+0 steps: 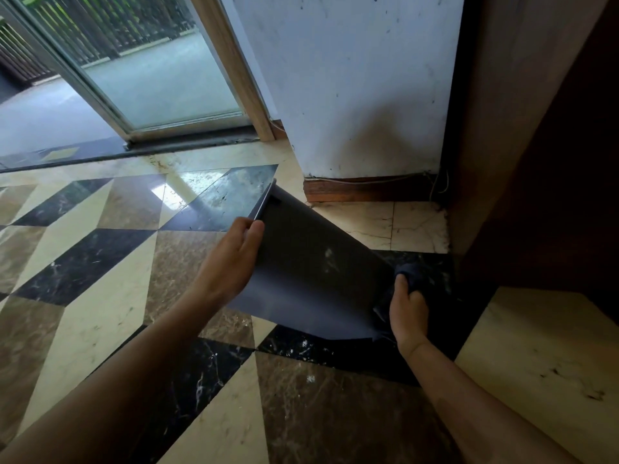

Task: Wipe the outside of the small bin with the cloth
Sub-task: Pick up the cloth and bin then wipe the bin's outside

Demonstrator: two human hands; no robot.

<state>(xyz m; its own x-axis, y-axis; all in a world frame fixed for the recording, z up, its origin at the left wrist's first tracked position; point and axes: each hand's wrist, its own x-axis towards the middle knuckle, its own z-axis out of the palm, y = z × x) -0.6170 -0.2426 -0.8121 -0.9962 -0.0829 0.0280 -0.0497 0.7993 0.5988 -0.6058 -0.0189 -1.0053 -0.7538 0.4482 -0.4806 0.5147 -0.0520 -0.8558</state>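
The small bin is dark grey and tilted over on the floor, its open rim pointing up and to the left. My left hand grips the rim with the thumb on the outside. My right hand is at the bin's lower right, near its base, closed on a dark blue cloth that presses against the bin's side. A pale smudge shows on the bin's upper face. Much of the cloth is hidden by my hand and blends with the black tile.
The floor is patterned marble in cream, brown and black tiles. A white scuffed wall with a wooden skirting stands just behind the bin. A dark wooden cabinet rises at the right. A sliding glass door is at the back left.
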